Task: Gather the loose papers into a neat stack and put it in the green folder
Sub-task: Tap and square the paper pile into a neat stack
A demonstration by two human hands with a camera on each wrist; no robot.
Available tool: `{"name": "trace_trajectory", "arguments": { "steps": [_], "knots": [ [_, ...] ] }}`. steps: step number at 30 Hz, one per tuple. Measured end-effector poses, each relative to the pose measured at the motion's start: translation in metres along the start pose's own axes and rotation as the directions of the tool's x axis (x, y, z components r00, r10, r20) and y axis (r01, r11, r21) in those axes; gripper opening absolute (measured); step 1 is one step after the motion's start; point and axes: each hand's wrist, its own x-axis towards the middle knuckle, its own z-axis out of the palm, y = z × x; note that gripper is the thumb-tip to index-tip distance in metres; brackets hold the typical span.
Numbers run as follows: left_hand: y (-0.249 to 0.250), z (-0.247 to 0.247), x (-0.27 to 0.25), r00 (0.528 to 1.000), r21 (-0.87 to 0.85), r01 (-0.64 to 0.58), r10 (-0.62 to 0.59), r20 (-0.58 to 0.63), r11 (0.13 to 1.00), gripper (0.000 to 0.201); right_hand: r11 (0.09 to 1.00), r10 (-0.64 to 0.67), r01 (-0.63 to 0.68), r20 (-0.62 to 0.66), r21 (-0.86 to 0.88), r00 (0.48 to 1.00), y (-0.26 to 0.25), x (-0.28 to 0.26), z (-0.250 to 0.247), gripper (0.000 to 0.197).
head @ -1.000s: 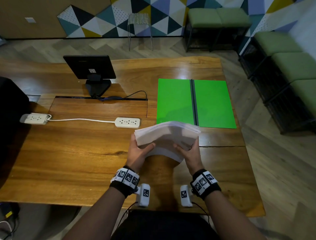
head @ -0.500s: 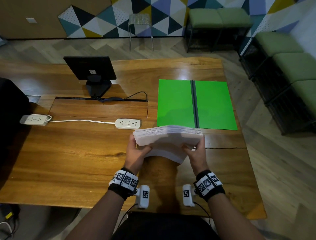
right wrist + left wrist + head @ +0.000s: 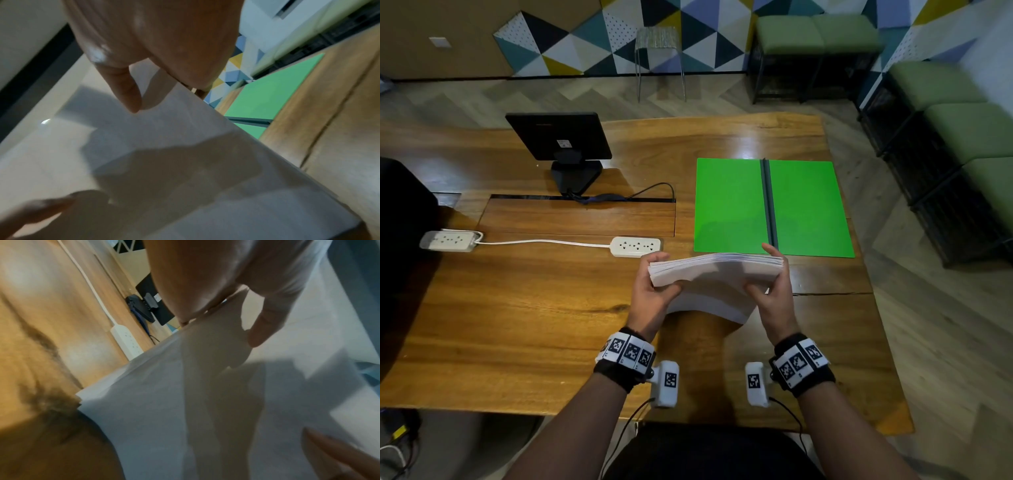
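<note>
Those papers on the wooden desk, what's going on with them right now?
A person holds the stack of papers upright on its edge over the wooden desk, the left hand gripping one end and the right hand the other, apparently squaring the sheets up. The green folder lies open just beyond, with nothing in it yet.
</note>
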Motion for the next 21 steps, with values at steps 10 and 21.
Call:
{"name": "trace_trajectory", "arguments": {
  "steps": [10, 21],
  "knots": [
    [-0.014, 0.004, -0.017, 0.993, 0.015, 0.118, -0.118, 0.004, 0.993, 0.042, 0.998, 0.063, -0.064, -0.076, -0.004, 0.995, 0.001, -0.015, 0.006, 0.032],
    [-0.043, 0.008, -0.022, 0.973, -0.091, 0.226, -0.23, -0.029, 0.97, 0.051, 0.989, 0.145, -0.145, -0.057, 0.009, 0.988, 0.03, -0.035, -0.003, 0.047]
  ]
}}
